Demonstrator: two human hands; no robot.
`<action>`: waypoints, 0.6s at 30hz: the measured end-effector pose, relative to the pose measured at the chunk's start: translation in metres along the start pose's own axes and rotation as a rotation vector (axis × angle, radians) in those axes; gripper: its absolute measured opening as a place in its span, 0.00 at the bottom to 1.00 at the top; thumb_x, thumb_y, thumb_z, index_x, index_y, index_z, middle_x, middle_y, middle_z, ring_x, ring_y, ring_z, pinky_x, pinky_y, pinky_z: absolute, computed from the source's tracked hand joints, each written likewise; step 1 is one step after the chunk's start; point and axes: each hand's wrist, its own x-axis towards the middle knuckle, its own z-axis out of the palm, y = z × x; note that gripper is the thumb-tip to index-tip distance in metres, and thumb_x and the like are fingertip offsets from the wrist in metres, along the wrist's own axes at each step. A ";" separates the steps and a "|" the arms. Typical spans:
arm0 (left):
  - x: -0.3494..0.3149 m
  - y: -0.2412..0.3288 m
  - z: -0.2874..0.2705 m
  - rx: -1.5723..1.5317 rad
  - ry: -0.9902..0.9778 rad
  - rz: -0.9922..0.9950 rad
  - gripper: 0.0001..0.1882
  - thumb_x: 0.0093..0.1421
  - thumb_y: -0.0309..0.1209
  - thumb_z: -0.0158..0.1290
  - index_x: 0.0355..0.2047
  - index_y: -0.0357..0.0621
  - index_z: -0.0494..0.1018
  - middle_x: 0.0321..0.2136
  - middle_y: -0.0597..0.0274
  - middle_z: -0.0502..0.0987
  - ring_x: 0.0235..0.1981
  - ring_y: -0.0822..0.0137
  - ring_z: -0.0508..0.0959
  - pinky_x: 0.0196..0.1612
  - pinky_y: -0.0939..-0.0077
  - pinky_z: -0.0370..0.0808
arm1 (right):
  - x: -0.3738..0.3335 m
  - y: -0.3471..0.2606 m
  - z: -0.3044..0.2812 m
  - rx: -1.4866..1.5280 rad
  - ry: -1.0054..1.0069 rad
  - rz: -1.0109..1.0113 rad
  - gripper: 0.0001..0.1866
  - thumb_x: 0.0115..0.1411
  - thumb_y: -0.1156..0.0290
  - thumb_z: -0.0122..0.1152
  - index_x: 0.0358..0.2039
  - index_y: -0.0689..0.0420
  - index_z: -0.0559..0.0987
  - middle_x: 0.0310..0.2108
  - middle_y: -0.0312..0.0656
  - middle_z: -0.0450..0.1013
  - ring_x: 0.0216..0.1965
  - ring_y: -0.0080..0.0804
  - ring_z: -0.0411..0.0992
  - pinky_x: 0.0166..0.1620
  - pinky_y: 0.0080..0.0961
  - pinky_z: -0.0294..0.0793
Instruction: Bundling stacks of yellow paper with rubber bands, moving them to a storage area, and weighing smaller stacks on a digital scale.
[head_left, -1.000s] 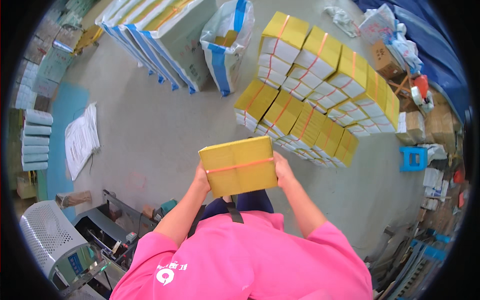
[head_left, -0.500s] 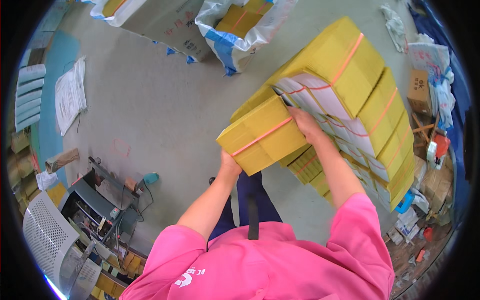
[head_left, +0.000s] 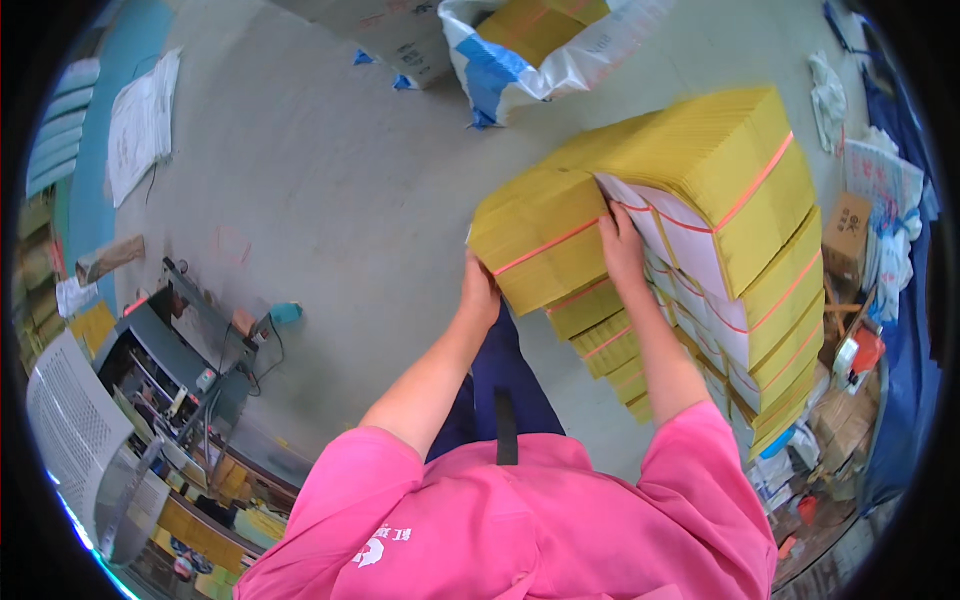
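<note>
Between my two hands is a strapped bundle of yellow envelopes (head_left: 548, 262), boxy in shape, with one thin red band around it. My left hand (head_left: 481, 288) is closed against its left end. At the opposite end, my right hand (head_left: 621, 243) grips beside the pale faces of the neighbouring stack, its fingertips partly tucked in the gap. The bundle lies level with the tall stack of similar yellow bundles (head_left: 745, 170), over lower banded yellow bundles (head_left: 612, 340). Its underside is hidden, so I cannot tell how fully it rests on them.
An open white and blue woven bag (head_left: 490, 75) holding yellow bundles stands at the far side, near a grey sack (head_left: 400, 40). A dark machine (head_left: 165, 360) with cables is at left. White sheets (head_left: 143, 125) lie far left; a brown carton (head_left: 848, 235) and clutter line the right.
The bundle has turned and come in line with the stack, over the lower bundles. Both my hands stay on it. The whole view has shifted a little.
</note>
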 end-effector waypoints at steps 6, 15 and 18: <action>-0.078 -0.005 -0.131 0.458 0.182 -0.030 0.44 0.65 0.59 0.43 0.70 0.42 0.48 0.68 0.50 0.55 0.69 0.54 0.56 0.67 0.56 0.54 | -0.099 -0.028 0.001 0.031 0.130 -0.185 0.17 0.62 0.75 0.53 0.51 0.64 0.74 0.47 0.53 0.75 0.51 0.49 0.72 0.55 0.36 0.69; -0.279 -0.070 -0.428 0.484 0.603 0.133 0.18 0.66 0.46 0.43 0.28 0.46 0.70 0.24 0.65 0.70 0.26 0.68 0.68 0.30 0.67 0.67 | -0.292 -0.047 0.134 -0.078 -0.811 -0.473 0.10 0.61 0.69 0.56 0.41 0.56 0.80 0.39 0.49 0.78 0.43 0.50 0.76 0.46 0.36 0.75; -0.309 -0.109 -0.457 0.366 0.606 0.153 0.24 0.64 0.49 0.43 0.33 0.38 0.75 0.28 0.57 0.76 0.30 0.58 0.72 0.35 0.57 0.70 | -0.313 -0.052 0.161 -0.125 -0.934 -0.378 0.14 0.61 0.67 0.54 0.42 0.61 0.80 0.28 0.42 0.78 0.27 0.28 0.76 0.31 0.26 0.76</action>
